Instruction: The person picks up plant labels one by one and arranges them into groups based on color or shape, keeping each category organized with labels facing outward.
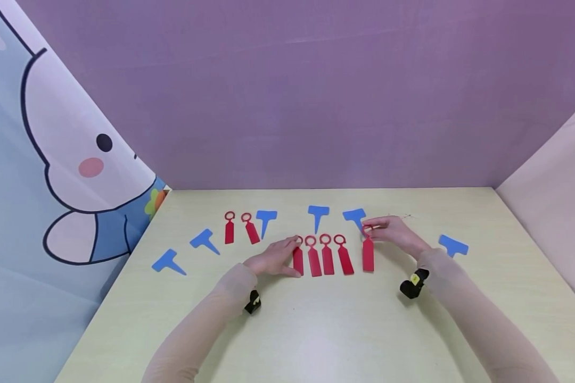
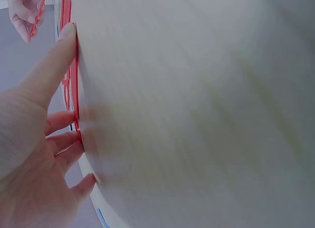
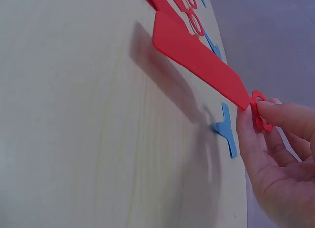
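Observation:
Thumb and index finger of my right hand [image 1: 395, 233] pinch the ring end of a red plastic tag [image 1: 368, 256]; in the right wrist view its flat blade hangs over the table, casting a shadow. My left hand [image 1: 275, 257] rests with spread fingers at the leftmost red tag [image 1: 298, 263] of a row, thumb by its lower end and fingers by its ring. Beside that one lie more tags, among them a middle red tag [image 1: 327, 260] and a slanted red tag [image 1: 345, 260], rings pointing away from me.
Farther back lie an upright red tag [image 1: 229, 232] and a tilted red tag [image 1: 252, 232]. Several blue T-shaped labels are scattered around, such as a left label [image 1: 167, 260], a back label [image 1: 318, 213] and a right label [image 1: 452, 244]. A purple backdrop [image 1: 316, 106] rises behind the table.

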### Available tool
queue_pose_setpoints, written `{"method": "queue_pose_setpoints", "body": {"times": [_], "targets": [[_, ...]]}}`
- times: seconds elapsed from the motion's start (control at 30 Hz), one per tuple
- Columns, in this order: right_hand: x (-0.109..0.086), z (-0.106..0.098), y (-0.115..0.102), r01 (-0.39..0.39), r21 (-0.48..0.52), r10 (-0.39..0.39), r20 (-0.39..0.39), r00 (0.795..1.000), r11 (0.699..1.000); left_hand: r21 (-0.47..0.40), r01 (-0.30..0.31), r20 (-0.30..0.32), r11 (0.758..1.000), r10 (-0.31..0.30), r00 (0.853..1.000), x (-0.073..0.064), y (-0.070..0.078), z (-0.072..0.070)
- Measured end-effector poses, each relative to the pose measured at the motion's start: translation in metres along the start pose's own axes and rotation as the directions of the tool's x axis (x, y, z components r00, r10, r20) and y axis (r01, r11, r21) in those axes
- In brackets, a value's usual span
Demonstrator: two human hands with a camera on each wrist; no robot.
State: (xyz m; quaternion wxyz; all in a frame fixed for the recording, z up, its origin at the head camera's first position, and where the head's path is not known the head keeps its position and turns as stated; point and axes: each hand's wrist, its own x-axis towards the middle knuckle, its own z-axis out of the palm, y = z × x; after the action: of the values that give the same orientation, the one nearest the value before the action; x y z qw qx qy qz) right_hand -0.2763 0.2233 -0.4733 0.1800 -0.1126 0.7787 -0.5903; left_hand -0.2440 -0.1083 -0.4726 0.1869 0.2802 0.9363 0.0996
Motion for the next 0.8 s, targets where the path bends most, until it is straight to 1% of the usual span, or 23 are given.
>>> {"method": "queue_pose_setpoints", "body": {"times": [0.13, 0.33, 0.8], "targets": [[0.004, 0.004, -0.001, -0.016, 0.008, 0.016, 0.009, 1.000, 1.000, -0.003, 0.000, 0.002, 1.000, 0.000, 1.000, -0.001, 0.001, -0.001], [0.007, 0.009, -0.002, 0.003, 0.001, -0.003, 0.016, 1.000, 1.000, -0.001, 0.001, 0.008, 1.000, -0.001, 1.000, -0.002, 0.002, -0.002], [0.011, 0.019, -0.001, 0.002, -0.118, -0.005, -0.024, 1.000, 0.993, -0.009, 0.000, 0.004, 1.000, 0.000, 1.000, -0.004, 0.003, -0.003]]}}
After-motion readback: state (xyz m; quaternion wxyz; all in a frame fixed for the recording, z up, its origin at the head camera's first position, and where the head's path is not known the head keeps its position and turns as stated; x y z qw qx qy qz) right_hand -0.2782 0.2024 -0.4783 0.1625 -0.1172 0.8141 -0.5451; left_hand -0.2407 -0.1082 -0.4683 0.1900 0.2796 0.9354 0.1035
